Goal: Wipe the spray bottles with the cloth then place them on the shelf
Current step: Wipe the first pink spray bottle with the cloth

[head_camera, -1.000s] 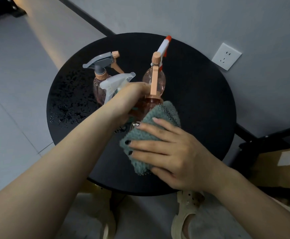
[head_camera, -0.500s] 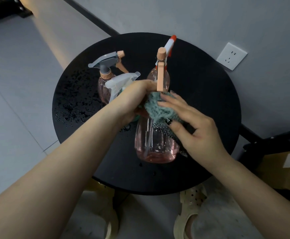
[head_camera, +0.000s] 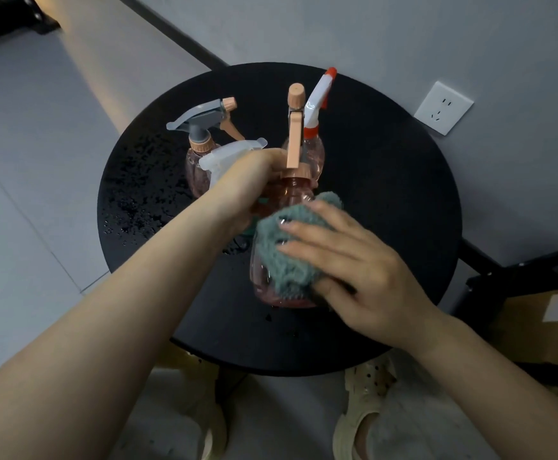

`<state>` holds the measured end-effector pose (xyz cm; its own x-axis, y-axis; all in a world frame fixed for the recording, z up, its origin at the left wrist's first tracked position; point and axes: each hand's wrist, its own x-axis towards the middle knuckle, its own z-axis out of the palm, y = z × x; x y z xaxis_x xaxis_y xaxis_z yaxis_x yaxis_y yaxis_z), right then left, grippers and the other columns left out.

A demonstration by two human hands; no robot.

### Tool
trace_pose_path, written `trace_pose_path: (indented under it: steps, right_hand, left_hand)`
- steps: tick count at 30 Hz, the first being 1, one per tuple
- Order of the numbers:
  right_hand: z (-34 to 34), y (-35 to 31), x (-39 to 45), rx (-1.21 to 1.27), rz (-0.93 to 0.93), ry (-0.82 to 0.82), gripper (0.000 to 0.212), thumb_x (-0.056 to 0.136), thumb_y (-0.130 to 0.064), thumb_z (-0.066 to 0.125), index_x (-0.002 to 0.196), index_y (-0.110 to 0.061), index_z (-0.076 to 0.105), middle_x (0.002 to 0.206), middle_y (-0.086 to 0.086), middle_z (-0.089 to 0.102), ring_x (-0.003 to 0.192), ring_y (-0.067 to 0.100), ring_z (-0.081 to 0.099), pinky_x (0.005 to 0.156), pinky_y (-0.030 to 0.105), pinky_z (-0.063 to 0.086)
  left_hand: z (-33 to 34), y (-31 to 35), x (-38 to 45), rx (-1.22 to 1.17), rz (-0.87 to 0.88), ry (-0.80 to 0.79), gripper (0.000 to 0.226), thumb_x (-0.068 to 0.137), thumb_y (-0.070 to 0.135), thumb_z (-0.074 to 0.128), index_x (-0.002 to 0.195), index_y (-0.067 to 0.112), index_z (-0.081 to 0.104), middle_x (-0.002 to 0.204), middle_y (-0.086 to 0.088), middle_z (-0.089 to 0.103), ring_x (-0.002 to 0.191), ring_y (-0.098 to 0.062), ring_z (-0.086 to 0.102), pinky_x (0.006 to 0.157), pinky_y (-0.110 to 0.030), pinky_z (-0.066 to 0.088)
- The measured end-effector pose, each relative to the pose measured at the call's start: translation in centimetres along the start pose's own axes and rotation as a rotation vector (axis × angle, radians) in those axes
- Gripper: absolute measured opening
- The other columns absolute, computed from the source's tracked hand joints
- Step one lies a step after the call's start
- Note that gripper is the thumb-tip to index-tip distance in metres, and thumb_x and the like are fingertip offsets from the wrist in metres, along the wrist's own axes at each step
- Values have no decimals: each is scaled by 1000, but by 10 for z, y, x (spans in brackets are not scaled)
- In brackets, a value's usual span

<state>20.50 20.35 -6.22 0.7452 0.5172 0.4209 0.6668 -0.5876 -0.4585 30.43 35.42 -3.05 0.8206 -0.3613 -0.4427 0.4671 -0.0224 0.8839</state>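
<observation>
Steadily, left hand [head_camera: 247,187] grips pink spray bottle [head_camera: 282,200] by the neck while right hand [head_camera: 347,270], at five o'clock, presses teal cloth [head_camera: 287,257] flat-fingered.

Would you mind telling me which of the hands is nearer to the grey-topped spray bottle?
Left. The left hand grips a bottle neck just beside the grey-topped bottle; the right hand presses the cloth further away.

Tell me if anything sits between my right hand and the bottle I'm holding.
Yes, the green cloth. The right hand presses it against the side of the held pink bottle, while the left hand grips the bottle's neck directly.
</observation>
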Motion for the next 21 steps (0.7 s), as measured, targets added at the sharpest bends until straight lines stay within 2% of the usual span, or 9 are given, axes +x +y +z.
trace_pose_path:
  steps: [2,3,5,7,11,14,17,19,21]
  right_hand:
    - [0,1,3,170,184,85,45,89,-10,53,134,-16,46,142,-8,43,141,17,29,115,35,28]
    - [0,1,4,260,271,128,45,90,-11,52,134,-17,47,142,-9,43,141,14,29,115,30,27]
    - [0,1,8,413,396,193,42,91,-11,50,132,-19,50,143,-7,45,138,8,32,114,26,27]
    - [1,1,9,470,440,211,41,92,-10,50,131,-19,50,142,-6,46,137,7,35,113,27,29]
    - [3,-2,3,323,311,160,45,91,-12,50,136,-16,44,144,-9,41,141,13,28,115,27,25]
    - [3,-5,-3,99,75,59,43,89,-12,55,132,-13,48,142,-4,44,141,24,28,114,41,29]
    - [6,-7,-6,-87,-122,-30,37,88,-12,58,125,-12,58,137,-1,47,138,28,33,114,46,28]
    - [7,-7,-7,-102,-145,-44,35,88,-11,58,123,-12,60,136,-2,47,137,27,34,114,45,28]
    - [6,-5,-6,-40,-101,-12,37,87,-8,58,124,-12,59,137,-1,47,138,26,34,113,46,30]
  left_hand:
    - [0,-2,1,31,19,-32,27,95,18,42,72,14,56,70,-4,59,62,-17,55,68,-28,43]
    - [1,-3,0,67,25,-31,26,95,19,42,74,15,56,74,-5,58,66,-18,55,68,-29,43]
    - [1,-4,-1,109,33,-22,27,96,20,40,75,17,56,72,-1,56,63,-15,53,61,-25,43]
    - [0,-4,-1,106,43,-5,27,96,20,41,74,18,57,71,0,56,62,-14,53,58,-25,43]
    - [-1,-1,-1,13,32,4,30,95,20,43,70,16,59,71,-3,55,66,-18,52,65,-29,42]
    - [-3,1,1,-125,12,80,46,93,16,48,51,14,66,64,-4,63,60,-18,57,65,-28,47]
    - [-8,1,4,-75,30,147,42,92,17,49,56,13,69,67,-4,69,66,-21,63,81,-37,51]
    - [-9,2,2,-54,37,137,44,92,14,47,55,13,70,63,-2,69,62,-19,65,85,-39,51]
    - [-6,2,1,-18,44,118,48,91,14,47,49,14,70,59,1,68,58,-16,64,75,-33,51]
